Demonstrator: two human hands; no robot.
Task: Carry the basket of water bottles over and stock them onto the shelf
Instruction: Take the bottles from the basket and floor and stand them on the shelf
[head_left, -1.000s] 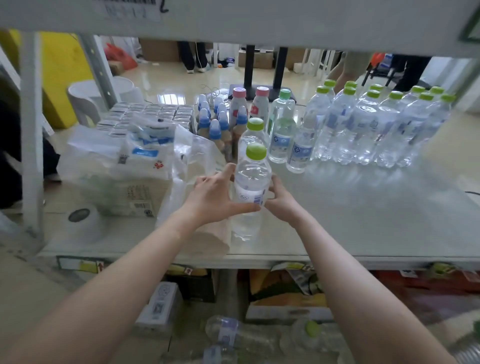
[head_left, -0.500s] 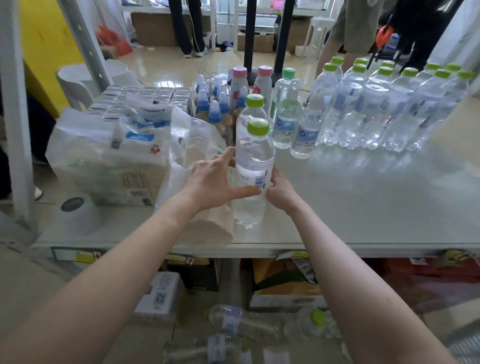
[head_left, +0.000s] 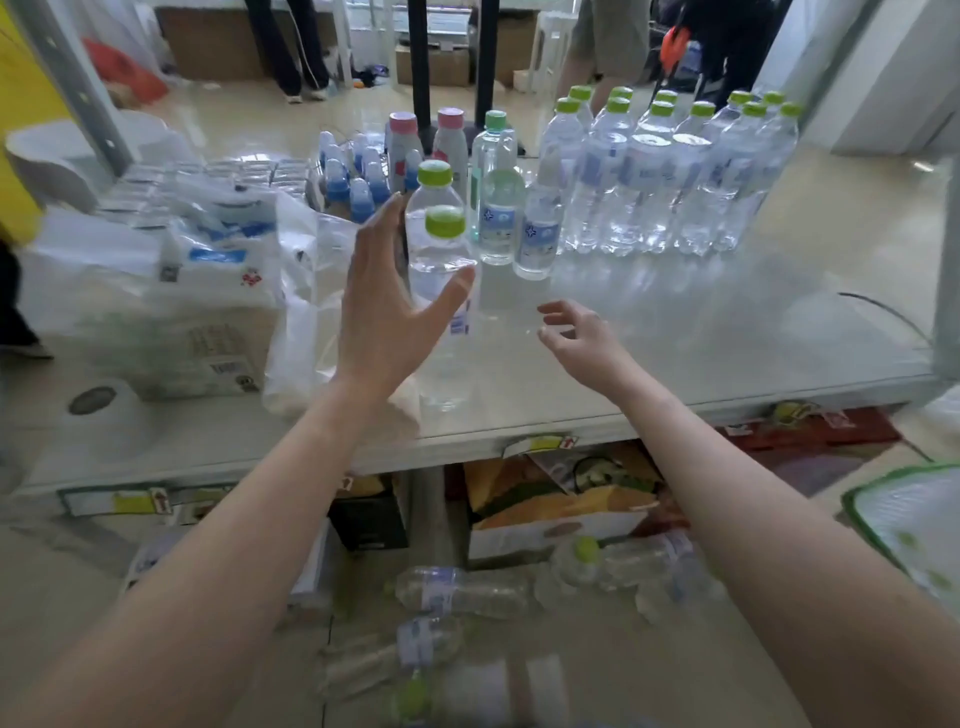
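Note:
A clear water bottle (head_left: 441, 312) with a green cap stands upright on the white shelf (head_left: 675, 364), a second green-capped bottle (head_left: 434, 192) right behind it. My left hand (head_left: 387, 306) is open just left of the front bottle, fingers spread, thumb crossing in front of it without gripping. My right hand (head_left: 576, 338) is open to the bottle's right, apart from it, fingers loosely curled. A group of several green-capped bottles (head_left: 675, 182) stands at the back right. Several more bottles (head_left: 467, 592) lie low down in front of me; the basket itself I cannot make out.
Plastic-wrapped packs (head_left: 208, 270) and a loose plastic bag (head_left: 311, 291) crowd the shelf's left side. Small blue-capped bottles (head_left: 358, 182) and pink-capped bottles (head_left: 449, 140) stand at the back. Cardboard boxes (head_left: 561, 514) sit under the shelf. A shelf post (head_left: 948, 270) rises at right. People's legs stand beyond.
Both hands have let go of the front bottle and drawn back from it, fingers opening. The bottle stays standing on the shelf. The camera has tilted down.

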